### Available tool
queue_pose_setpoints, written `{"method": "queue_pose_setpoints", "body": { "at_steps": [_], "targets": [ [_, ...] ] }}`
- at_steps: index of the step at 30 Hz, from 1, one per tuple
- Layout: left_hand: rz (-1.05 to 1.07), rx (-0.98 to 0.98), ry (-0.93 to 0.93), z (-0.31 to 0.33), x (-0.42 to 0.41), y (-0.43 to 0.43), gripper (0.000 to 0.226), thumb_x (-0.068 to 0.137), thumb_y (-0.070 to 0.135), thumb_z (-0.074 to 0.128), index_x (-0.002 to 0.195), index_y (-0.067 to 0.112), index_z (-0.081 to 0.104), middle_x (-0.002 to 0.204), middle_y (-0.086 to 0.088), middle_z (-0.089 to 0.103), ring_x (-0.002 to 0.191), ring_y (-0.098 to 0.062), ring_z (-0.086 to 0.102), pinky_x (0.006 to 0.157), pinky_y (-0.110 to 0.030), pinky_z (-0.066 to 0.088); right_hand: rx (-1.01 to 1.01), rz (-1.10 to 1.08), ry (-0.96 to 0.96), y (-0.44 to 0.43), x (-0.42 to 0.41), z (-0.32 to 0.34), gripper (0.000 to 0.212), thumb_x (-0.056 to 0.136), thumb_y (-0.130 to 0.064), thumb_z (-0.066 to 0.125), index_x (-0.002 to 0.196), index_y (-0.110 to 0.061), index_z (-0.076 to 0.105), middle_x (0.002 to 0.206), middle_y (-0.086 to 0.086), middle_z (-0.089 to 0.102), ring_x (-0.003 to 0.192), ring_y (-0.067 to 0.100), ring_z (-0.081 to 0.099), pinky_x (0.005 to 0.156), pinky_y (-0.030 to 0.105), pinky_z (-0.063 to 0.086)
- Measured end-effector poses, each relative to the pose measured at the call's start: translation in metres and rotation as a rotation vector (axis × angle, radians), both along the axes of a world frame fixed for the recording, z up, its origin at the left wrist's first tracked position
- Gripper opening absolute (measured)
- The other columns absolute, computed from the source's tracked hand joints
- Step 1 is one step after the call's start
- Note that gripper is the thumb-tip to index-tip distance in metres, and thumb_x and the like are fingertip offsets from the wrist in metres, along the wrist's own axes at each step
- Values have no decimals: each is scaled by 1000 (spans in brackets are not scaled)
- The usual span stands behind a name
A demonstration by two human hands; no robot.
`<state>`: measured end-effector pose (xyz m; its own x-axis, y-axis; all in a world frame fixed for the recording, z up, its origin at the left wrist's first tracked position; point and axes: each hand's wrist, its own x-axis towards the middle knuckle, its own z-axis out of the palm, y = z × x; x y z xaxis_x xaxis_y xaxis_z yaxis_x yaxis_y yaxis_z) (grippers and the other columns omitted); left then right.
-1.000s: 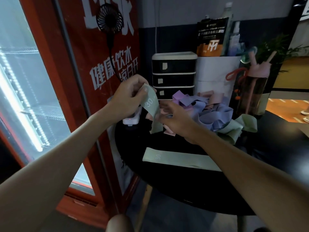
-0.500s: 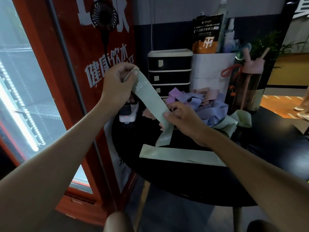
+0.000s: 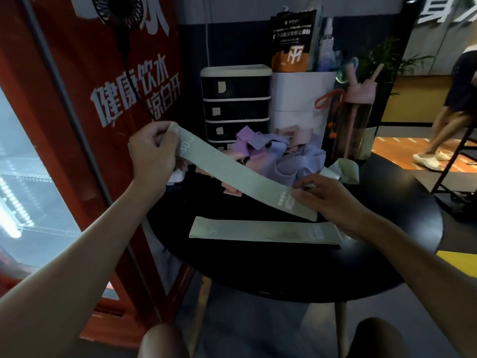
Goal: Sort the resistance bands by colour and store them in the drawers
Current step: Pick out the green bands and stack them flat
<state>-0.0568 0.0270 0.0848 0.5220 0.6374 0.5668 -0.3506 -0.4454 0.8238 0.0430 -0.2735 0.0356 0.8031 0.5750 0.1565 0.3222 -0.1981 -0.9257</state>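
I hold a pale green resistance band (image 3: 232, 171) stretched flat between both hands above the round black table (image 3: 387, 254). My left hand (image 3: 152, 153) grips its upper left end, marked 30. My right hand (image 3: 333, 200) pinches its lower right end. A second green band (image 3: 260, 229) lies flat on the table just below. Behind sits a tangled pile of purple and pink bands (image 3: 273, 156), with another green band (image 3: 343, 170) at its right. A black drawer unit (image 3: 236, 104) with a white top stands at the back, its drawers closed.
A red drinks fridge (image 3: 77, 125) stands close on the left, with a small black fan (image 3: 118, 9) on it. A white box (image 3: 302, 99), a pink-lidded bottle (image 3: 353, 120) and a black-orange pouch (image 3: 293, 45) stand at the back. Another person (image 3: 449, 112) stands at the far right.
My hands have drawn apart, the right one sliding down to the band's far end, so the green band now lies stretched flat instead of hanging folded.
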Motion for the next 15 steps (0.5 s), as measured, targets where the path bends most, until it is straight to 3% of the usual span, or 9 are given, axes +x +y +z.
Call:
{"method": "queue_pose_setpoints", "body": {
  "at_steps": [3,7,11,15],
  "targets": [
    [-30,-50,43,-21,-5,-7,20,102,16,56,110,0,64,70,-6,70,46,-19,64,40,-27,50,58,-47,92,-21,6,-12,16,87,-13,70,102,-16,65,90,9,75,86,15,70,79,28,55],
    [32,-17,142,-60,-10,-10,17,99,18,61,106,5,68,70,-6,70,48,-18,64,42,-28,49,150,-155,96,-37,6,-30,15,90,-6,64,102,-14,61,74,3,71,69,10,64,64,24,51],
    [107,81,242,-95,-17,-15,6,94,19,65,91,15,69,65,-2,64,58,-9,57,59,-29,45,125,-326,-102,-42,7,-53,8,92,-8,63,96,-14,60,69,14,61,60,8,49,54,19,39],
    [100,139,298,-116,-20,-19,7,93,17,67,86,20,68,63,1,57,56,-2,51,57,-16,40,89,-389,-213,-44,7,-66,12,91,-8,64,88,-20,61,74,7,65,64,8,54,56,16,41]
  ]
}}
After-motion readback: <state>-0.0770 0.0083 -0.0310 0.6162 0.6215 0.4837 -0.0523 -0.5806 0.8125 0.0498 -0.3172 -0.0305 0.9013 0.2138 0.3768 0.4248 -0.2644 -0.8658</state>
